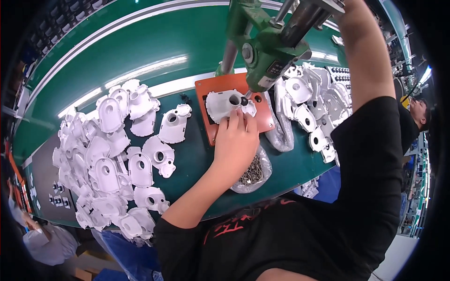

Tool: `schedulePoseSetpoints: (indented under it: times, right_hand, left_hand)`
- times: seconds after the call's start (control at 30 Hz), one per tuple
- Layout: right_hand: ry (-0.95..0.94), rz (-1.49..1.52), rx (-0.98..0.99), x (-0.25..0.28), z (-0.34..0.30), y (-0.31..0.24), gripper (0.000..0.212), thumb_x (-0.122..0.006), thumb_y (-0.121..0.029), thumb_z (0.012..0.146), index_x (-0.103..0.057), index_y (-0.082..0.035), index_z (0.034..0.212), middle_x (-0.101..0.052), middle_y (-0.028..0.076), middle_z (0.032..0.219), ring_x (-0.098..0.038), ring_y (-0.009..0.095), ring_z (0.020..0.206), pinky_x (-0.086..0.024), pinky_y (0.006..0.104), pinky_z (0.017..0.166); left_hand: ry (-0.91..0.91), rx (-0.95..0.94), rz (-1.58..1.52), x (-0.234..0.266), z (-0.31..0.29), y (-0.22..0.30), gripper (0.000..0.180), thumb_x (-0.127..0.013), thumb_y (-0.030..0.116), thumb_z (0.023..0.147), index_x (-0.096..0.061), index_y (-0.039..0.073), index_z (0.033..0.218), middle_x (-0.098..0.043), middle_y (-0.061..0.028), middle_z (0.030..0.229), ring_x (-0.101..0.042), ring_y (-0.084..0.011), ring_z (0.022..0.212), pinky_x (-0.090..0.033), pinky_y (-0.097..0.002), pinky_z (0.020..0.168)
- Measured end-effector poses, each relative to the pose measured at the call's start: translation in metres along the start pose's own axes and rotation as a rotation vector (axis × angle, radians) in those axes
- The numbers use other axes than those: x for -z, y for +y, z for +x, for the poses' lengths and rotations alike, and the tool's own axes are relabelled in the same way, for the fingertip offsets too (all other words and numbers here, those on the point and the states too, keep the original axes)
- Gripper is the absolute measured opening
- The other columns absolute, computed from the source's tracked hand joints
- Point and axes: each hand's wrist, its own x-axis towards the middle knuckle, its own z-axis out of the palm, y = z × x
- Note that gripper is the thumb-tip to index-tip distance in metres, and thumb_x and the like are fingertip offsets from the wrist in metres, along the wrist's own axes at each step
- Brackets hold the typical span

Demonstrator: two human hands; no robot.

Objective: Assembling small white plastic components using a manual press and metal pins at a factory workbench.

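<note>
My left hand (237, 136) reaches onto a white plastic housing (217, 106) and holds it down, fingertips by its round hole. A small black round piece (244, 101) sits on the housing just beyond the fingertips. The housing lies on an orange fixture plate (266, 117) beneath a green hand press (269, 51). My right arm (368, 51) is raised beside the press, toward a metal bar (328, 5) at the top. The right hand itself lies beyond the upper edge of the picture.
White housings (105, 173) lie heaped on the left of the green bench; more (307, 119) are piled at right. A bag of screws (253, 173) lies near my left forearm. Clear plastic bagging (282, 133) is beside the plate. Other people (51, 243) are at both sides.
</note>
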Motion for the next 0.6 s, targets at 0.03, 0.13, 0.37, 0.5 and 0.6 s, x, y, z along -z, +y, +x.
schedulePoseSetpoints:
  times: [0.03,0.13,0.37,0.5,0.6]
  right_hand:
    - [-0.048,-0.026,0.001,-0.014,-0.008,-0.011,0.024,-0.063,-0.025,0.080,-0.058,-0.010,0.097,-0.060,0.008,0.072,-0.062,0.023,0.069,-0.049,0.0331,0.062]
    - [-0.191,-0.106,-0.002,-0.055,-0.030,-0.049,0.022,-0.064,-0.025,0.077,-0.058,-0.010,0.092,-0.058,0.006,0.066,-0.062,0.022,0.064,-0.048,0.0327,0.058]
    - [-0.528,-0.278,-0.026,-0.152,-0.086,-0.144,0.019,-0.065,-0.025,0.070,-0.058,-0.010,0.079,-0.054,0.001,0.054,-0.060,0.020,0.054,-0.047,0.0316,0.050]
    - [-0.718,-0.356,0.027,-0.217,-0.101,-0.168,0.019,-0.066,-0.025,0.066,-0.058,-0.010,0.072,-0.052,-0.001,0.047,-0.060,0.019,0.048,-0.046,0.0310,0.045]
    - [-0.874,-0.381,-0.242,-0.245,-0.115,-0.201,0.017,-0.063,-0.025,0.070,-0.057,-0.009,0.067,-0.056,0.003,0.048,-0.062,0.021,0.047,-0.046,0.0366,0.040]
  left_hand:
    - [-0.043,0.005,0.049,0.001,-0.001,0.002,0.038,-0.065,0.016,0.073,-0.057,-0.007,0.102,-0.063,-0.0239,0.103,-0.056,-0.0314,0.104,-0.045,-0.0402,0.084]
    - [-0.086,0.010,0.085,0.001,0.000,0.005,0.045,-0.070,0.020,0.074,-0.056,-0.005,0.108,-0.062,-0.0205,0.107,-0.055,-0.0298,0.107,-0.044,-0.0398,0.087]
    - [-0.046,0.019,-0.062,0.006,0.009,0.005,0.039,-0.068,0.020,0.076,-0.057,-0.007,0.102,-0.064,-0.0211,0.102,-0.056,-0.0313,0.104,-0.045,-0.0418,0.085]
    - [-0.084,0.095,-0.036,0.013,-0.004,-0.008,0.037,-0.069,0.017,0.073,-0.058,-0.004,0.102,-0.064,-0.0171,0.103,-0.057,-0.0292,0.103,-0.046,-0.0401,0.084]
    - [-0.081,0.039,-0.082,0.016,0.017,0.010,0.036,-0.069,0.017,0.074,-0.059,-0.003,0.102,-0.064,-0.0174,0.103,-0.057,-0.0288,0.103,-0.046,-0.0403,0.084]
